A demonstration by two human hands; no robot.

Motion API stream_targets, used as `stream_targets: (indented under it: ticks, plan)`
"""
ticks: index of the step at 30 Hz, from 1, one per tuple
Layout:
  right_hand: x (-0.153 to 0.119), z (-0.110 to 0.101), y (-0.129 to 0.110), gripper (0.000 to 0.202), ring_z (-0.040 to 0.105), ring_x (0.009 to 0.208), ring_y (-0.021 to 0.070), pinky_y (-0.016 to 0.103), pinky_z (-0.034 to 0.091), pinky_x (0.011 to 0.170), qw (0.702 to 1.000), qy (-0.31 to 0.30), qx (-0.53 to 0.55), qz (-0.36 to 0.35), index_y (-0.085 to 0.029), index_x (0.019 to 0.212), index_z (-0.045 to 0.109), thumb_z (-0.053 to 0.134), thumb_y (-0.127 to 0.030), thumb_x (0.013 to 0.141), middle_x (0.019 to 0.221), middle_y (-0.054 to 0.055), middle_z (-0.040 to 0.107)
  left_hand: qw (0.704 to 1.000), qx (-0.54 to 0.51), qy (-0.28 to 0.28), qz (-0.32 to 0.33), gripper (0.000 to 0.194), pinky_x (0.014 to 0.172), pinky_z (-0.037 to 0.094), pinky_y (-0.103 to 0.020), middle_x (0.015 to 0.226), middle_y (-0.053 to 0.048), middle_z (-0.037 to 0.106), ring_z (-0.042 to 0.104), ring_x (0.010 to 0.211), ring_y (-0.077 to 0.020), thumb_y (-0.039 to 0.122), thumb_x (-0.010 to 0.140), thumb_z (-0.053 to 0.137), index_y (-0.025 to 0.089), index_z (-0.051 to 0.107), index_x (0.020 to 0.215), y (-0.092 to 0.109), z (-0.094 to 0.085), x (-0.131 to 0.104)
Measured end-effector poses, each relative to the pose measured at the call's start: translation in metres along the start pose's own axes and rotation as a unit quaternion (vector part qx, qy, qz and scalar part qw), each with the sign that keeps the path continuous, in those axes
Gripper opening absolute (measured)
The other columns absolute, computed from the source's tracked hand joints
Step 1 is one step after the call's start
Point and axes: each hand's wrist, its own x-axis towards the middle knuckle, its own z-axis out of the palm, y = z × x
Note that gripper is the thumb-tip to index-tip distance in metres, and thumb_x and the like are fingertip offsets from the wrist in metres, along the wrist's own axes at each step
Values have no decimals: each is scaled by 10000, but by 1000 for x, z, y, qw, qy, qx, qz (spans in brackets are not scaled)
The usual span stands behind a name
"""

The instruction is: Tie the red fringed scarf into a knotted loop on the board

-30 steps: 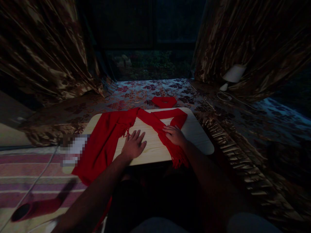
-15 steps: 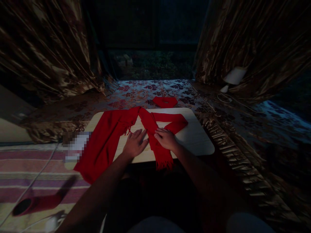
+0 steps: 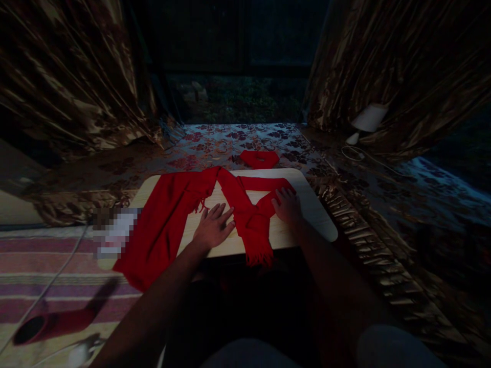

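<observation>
Touching red scarf (image 3: 251,217) with right hand (image 3: 287,205), fingers slightly apart. Left hand (image 3: 214,225) on board (image 3: 318,217), fingers spread.

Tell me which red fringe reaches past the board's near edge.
The near fringe, right of the left hand; the far fringe lies on the board.

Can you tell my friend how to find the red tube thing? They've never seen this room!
Find the big striped blanket on the left. Near its bottom edge in view lies the red tube, on its side, with a round, dark end facing left. The scarf is red too, but it's flat cloth with fringes; the tube is round and has none.
</observation>
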Motion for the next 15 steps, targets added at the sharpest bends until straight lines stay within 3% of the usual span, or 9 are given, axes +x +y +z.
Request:
stream_targets:
  ticks: [5, 8, 11, 13, 15]
  plan:
    - [2, 3, -1, 577, 347, 1468, 381, 612, 243, 1170, 1000, -9, 6, -11, -167, 1489, 520, 444, -430, 981, 1583, 162, 427, 1000, -10, 24, 6, 598, 1189, 232, -623, 1631, -133, 356, 323, 1501, -336, 516, 1010, 413, 290, 403, 1564, 2, -2, -1]
    - [7, -4, -4, 553, 366, 1462, 368, 594, 256, 1172, 999, -27, -2, -33, -147, 1476, 529, 434, -386, 986, 1576, 164, 438, 996, -32, 29, 74, 600, 1213, 220, -575, 1680, -103, 248, 237, 1541, -307, 456, 1027, 395, 285, 324, 1598, 12, -7, -2]
    - [20, -18, -16, 415, 552, 1295, 352, 653, 167, 1182, 999, -28, -25, -21, -172, 1289, 678, 451, -311, 970, 1366, 160, 649, 986, -57, -6, 157, 580, 1242, 179, -532, 1681, -75, 249, 197, 1557, -270, 426, 1041, 367, 278, 319, 1600, 23, -10, 0]
    - [32, -27, -32, 348, 652, 1126, 322, 658, 131, 1189, 999, -23, -23, -20, -176, 1107, 747, 442, -262, 962, 1142, 146, 750, 984, -73, -29, 161, 585, 1241, 191, -529, 1659, -78, 310, 236, 1546, -259, 440, 1045, 351, 272, 305, 1604, 27, -9, 3]
    - [45, -32, -56, 355, 674, 1090, 294, 569, 222, 1199, 997, -24, 16, -71, -174, 1064, 759, 424, -230, 961, 1103, 136, 761, 985, -84, -43, 143, 579, 1232, 215, -538, 1628, -76, 378, 290, 1526, -256, 459, 1046, 341, 285, 317, 1598, 28, -6, 6]
